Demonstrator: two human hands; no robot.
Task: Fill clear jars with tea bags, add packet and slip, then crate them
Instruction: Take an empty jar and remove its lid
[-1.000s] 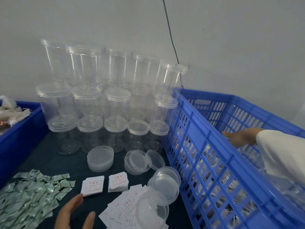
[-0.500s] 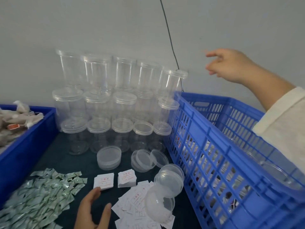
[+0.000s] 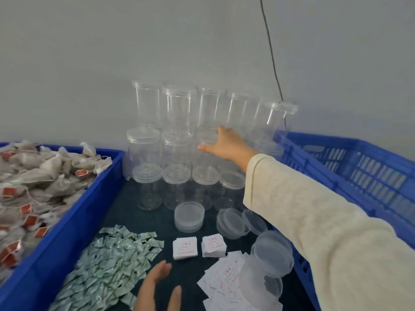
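Clear lidded jars (image 3: pixel 177 113) stand stacked three high against the wall. My right hand (image 3: pixel 226 143) reaches across to the middle row of the stack, fingers spread around a jar there; a firm grip does not show. Low in the frame, my left hand (image 3: pixel 157 288) hovers open over the dark table. A blue bin (image 3: pixel 74 223) at the left holds a heap of tea bags (image 3: pixel 42 173). Green packets (image 3: pixel 112 261) lie in a pile by the bin. Two stacks of white slips (image 3: pixel 185 248) sit in front of loose slips (image 3: pixel 231 286).
A slatted blue crate (image 3: pixel 359 180) stands at the right, behind my right sleeve. Loose clear lids (image 3: pixel 189 216) and several more (image 3: pixel 272 252) lie on the table between jars and slips. A black cable (image 3: pixel 270 50) hangs down the wall.
My right hand came up out of the crate, swung left through the air and dropped onto the jar stack. The view turned left, showing the tea bag bin. My left hand stayed low.
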